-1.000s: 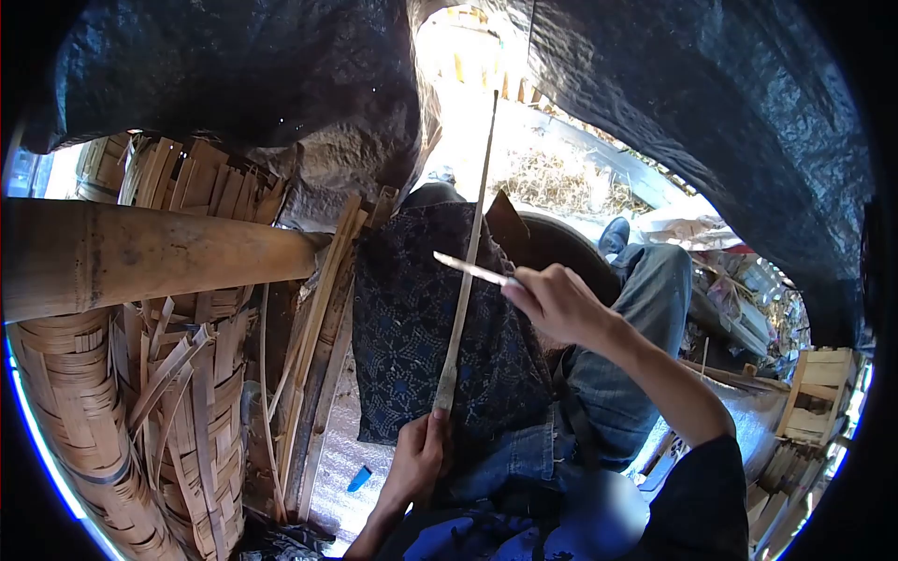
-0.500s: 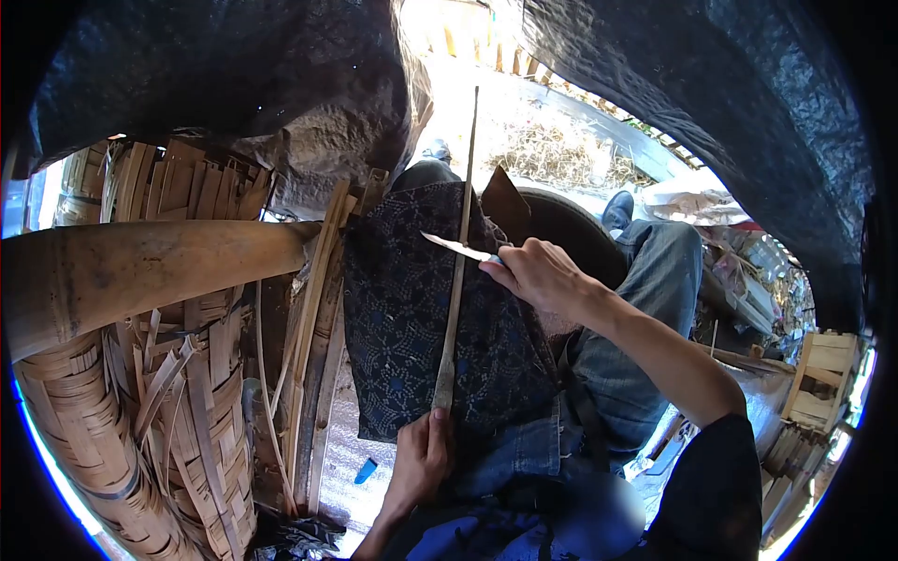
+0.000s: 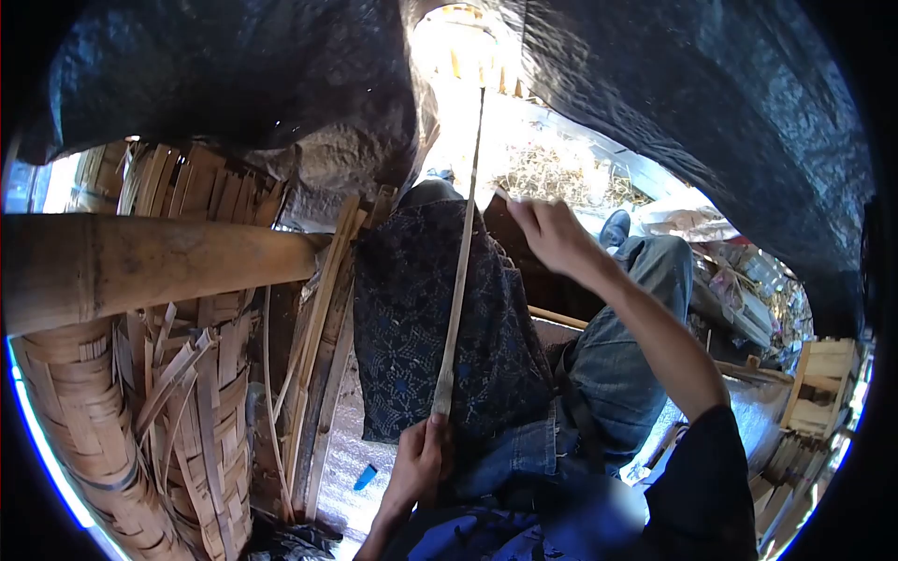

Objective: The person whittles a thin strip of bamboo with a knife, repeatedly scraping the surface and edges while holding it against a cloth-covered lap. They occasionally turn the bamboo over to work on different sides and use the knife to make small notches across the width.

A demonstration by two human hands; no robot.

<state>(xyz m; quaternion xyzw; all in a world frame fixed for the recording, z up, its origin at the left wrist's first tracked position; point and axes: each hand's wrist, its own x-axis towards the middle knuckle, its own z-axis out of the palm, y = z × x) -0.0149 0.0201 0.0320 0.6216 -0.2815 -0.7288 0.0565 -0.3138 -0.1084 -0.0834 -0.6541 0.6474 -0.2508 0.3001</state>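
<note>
My left hand (image 3: 416, 458) is closed around the near end of a long, thin bamboo strip (image 3: 459, 304). The strip points away from me over a dark patterned cloth (image 3: 402, 337) draped across my leg. To the right of the strip's far half, my right hand (image 3: 559, 236) is closed on a knife (image 3: 502, 194). Only a small bit of the knife shows beyond my fingers; its blade is hardly visible against the bright ground.
A thick bamboo pole (image 3: 168, 262) juts in from the left above woven bamboo baskets (image 3: 75, 402). Split bamboo pieces (image 3: 323, 327) lean beside the cloth. Dark plastic sheeting (image 3: 692, 103) hangs overhead. A small wooden crate (image 3: 823, 388) stands at right, and a blue scrap (image 3: 366, 477) lies on the floor.
My right hand has moved away from me with the knife, towards the strip's far end. The blade, clear across the strip before, is now mostly out of sight. My left hand keeps its hold.
</note>
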